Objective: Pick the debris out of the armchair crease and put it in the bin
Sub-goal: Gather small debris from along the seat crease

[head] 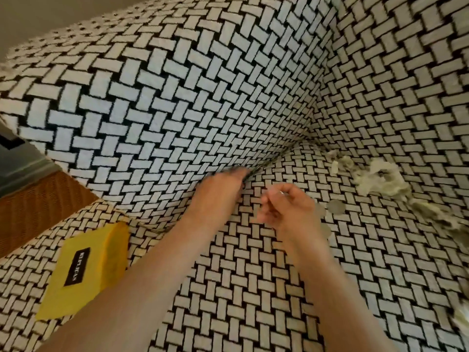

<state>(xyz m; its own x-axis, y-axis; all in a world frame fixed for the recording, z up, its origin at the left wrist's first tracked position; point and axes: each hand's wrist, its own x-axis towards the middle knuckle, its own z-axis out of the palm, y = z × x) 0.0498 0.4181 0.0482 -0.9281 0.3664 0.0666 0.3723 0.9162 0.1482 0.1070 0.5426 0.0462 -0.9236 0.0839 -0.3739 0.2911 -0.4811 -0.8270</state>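
The armchair is covered in a black-and-white woven pattern. My left hand has its fingertips pushed into the crease between the left arm and the seat; they are blurred and partly hidden. My right hand hovers over the seat with its fingers curled, pinching something small and shiny that I cannot identify. Pale fluffy debris lies along the crease on the right side. Two or three round grey coins rest on the seat just right of my right hand.
A yellow cloth with a black label lies on the seat's front left. A wicker surface shows beyond the left arm. More pale fluff sits at the right edge. No bin is in view.
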